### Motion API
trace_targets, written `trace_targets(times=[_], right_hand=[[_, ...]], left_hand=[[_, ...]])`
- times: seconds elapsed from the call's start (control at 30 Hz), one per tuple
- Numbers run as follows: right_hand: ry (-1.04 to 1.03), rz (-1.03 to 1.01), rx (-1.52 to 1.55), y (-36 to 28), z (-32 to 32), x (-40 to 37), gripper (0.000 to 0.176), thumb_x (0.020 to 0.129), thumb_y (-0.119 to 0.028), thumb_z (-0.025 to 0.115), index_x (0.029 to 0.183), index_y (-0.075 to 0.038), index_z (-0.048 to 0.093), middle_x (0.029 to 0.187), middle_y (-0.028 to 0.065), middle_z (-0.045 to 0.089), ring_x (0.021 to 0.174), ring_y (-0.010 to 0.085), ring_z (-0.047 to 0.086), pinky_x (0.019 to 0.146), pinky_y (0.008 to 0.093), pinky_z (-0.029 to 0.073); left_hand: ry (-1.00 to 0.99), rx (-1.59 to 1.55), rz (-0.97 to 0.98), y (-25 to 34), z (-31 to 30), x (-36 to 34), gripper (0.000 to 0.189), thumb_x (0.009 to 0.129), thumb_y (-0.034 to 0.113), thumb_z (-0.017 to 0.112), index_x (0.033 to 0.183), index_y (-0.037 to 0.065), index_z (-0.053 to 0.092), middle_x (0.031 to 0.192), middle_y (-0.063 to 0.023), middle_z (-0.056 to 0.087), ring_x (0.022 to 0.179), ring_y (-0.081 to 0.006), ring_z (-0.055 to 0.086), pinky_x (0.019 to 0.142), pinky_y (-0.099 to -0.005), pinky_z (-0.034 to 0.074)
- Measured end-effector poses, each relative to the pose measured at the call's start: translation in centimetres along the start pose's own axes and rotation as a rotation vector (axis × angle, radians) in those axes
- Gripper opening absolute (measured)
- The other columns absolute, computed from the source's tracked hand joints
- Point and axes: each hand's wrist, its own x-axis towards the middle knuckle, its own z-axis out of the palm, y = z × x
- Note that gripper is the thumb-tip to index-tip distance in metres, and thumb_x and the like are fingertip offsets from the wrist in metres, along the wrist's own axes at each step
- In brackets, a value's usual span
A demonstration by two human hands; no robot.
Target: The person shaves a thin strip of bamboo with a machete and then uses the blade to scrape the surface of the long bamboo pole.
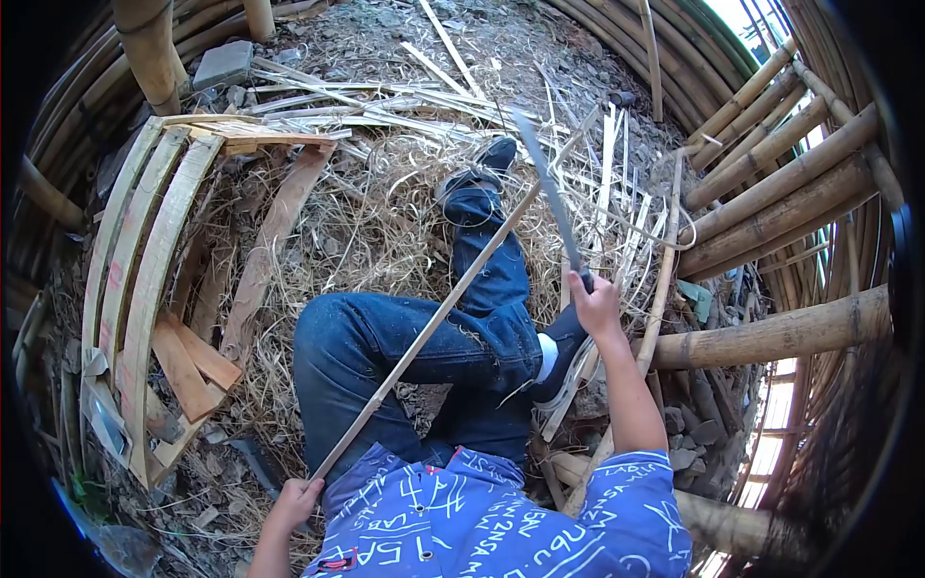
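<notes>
My right hand [596, 306] is closed round the dark handle of a long-bladed knife [551, 193], its grey blade pointing up and away from me. A long thin bamboo strip [424, 332] runs diagonally across my legs. My left hand [297, 501] grips its lower end beside my left hip. The strip's far part passes close to the blade; whether they touch I cannot tell. Thin curled shavings [385, 222] lie around my shoes and bent legs.
On the left stands a slatted wooden crate [154, 250]. Thick bamboo poles [771, 332] jut in from the right. Split strips [385, 101] lie on the ground ahead, near a grey block [223, 65]. Bamboo walls curve around the sides.
</notes>
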Motion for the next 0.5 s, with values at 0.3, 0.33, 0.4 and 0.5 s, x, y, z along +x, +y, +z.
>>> trace_targets(times=[0.3, 0.33, 0.4, 0.5], right_hand=[[-0.215, -0.301, -0.318, -2.7, 1.5, -3.4, 0.062, 0.079, -0.065, 0.06, 0.068, -0.004, 0.059, 0.06, 0.0194, 0.061, 0.059, 0.0388, 0.063, 0.056, 0.0456, 0.05], [-0.216, -0.353, -0.332, -3.0, 1.2, -3.3, 0.062, 0.079, -0.066, 0.06, 0.068, -0.004, 0.059, 0.059, 0.0187, 0.06, 0.059, 0.0384, 0.063, 0.056, 0.0453, 0.05], [-0.191, -0.4, -0.342, -3.5, 0.1, -2.1, 0.061, 0.079, -0.065, 0.06, 0.067, -0.005, 0.057, 0.058, 0.0175, 0.061, 0.056, 0.036, 0.063, 0.055, 0.0433, 0.051], [-0.14, -0.539, -0.497, -1.9, -2.0, 2.5, 0.064, 0.08, -0.068, 0.056, 0.068, -0.006, 0.06, 0.06, 0.015, 0.063, 0.055, 0.0308, 0.064, 0.056, 0.042, 0.051]], left_hand=[[-0.039, 0.116, 0.079, 0.9, -0.5, -0.4, 0.049, 0.095, 0.033, 0.054, 0.064, -0.005, 0.052, 0.052, -0.0038, 0.039, 0.054, -0.0108, 0.038, 0.049, -0.0336, 0.036], [-0.034, 0.194, 0.164, 0.7, -0.4, -0.3, 0.049, 0.095, 0.034, 0.054, 0.064, -0.005, 0.052, 0.052, -0.0036, 0.039, 0.054, -0.0111, 0.038, 0.049, -0.0337, 0.036], [-0.032, 0.275, 0.254, -1.3, -0.1, 0.6, 0.05, 0.095, 0.034, 0.054, 0.064, -0.005, 0.052, 0.052, -0.0033, 0.039, 0.054, -0.0114, 0.037, 0.05, -0.0338, 0.036], [-0.131, 0.39, 0.366, -5.5, 0.0, 2.2, 0.05, 0.096, 0.035, 0.052, 0.065, -0.005, 0.051, 0.052, -0.0035, 0.039, 0.054, -0.0116, 0.037, 0.05, -0.034, 0.036]])
